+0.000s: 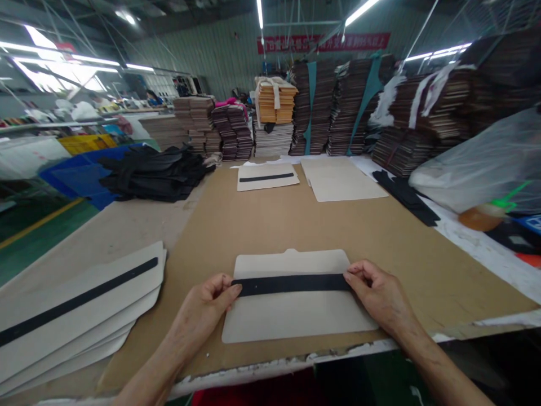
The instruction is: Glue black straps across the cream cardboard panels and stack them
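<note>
A pale grey panel with rounded corners and a small tab on its far edge lies flat in front of me. Across it runs a black strip, straight from side to side. My left hand pinches the strip's left end between thumb and fingers. At the other end, my right hand grips the strip the same way, thumb on top. Whether the strip is stuck to the panel or only lies over it, I cannot tell.
To the left are fanned panels, the top one with a black strip. Farther back lie another striped panel, plain panels, a black strip pile and a heap of black material. A drink cup stands right.
</note>
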Demonstrator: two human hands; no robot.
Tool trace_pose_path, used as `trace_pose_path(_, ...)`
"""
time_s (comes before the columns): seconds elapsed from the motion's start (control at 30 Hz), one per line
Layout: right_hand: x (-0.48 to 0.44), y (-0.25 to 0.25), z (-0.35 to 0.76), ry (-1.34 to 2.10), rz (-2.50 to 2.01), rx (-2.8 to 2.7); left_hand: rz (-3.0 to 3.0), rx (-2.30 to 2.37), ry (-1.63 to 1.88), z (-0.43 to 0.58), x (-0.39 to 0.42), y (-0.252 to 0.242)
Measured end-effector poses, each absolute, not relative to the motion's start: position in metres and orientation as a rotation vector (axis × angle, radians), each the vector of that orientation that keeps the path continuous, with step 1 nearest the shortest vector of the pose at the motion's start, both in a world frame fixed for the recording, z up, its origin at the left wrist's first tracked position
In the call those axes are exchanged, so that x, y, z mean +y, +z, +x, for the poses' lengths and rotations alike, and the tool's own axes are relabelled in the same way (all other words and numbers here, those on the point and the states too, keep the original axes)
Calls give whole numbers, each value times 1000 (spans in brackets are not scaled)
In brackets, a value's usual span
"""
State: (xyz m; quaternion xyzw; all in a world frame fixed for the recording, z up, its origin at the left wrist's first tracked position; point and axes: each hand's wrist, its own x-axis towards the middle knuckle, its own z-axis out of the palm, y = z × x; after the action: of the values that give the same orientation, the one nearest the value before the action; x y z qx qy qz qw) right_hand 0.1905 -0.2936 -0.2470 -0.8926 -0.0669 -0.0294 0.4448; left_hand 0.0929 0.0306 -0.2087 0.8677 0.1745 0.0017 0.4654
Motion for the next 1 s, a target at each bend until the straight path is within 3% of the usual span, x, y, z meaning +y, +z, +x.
trace_pose_path(0.77,-284,-247,190,-139,-2348,-128,2011,517,-82,102,28,-213)
trace_pose_path(1.0,-287,-255,189,-426,-2513,-405,2011,475,-23,99,27,-212)
